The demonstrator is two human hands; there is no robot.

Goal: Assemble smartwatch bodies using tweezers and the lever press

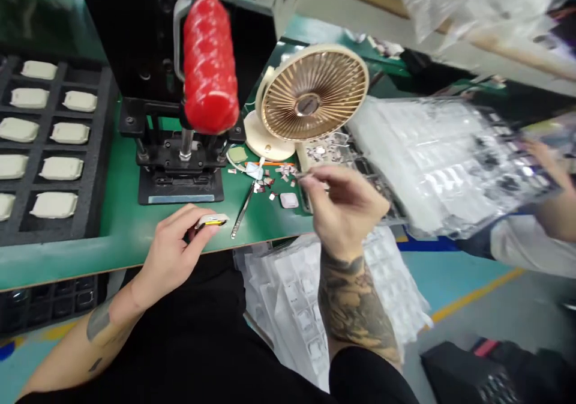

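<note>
The scene is lit brightly and evenly, and only soft shadows are cast. Small white glare is seen on the red handle point(210, 62) and on the clear plastic trays point(443, 158) at right. The far right side is blurred, and near the edges the shapes are stretched.

The foam tray point(104, 152) sits at the left edge of the frame, cases point(54, 205) in its slots. Right of it stands the press point(180, 173), and the fan point(315, 95) is at upper centre, tweezers point(243, 210) on the bench point(130, 230) below.
</note>
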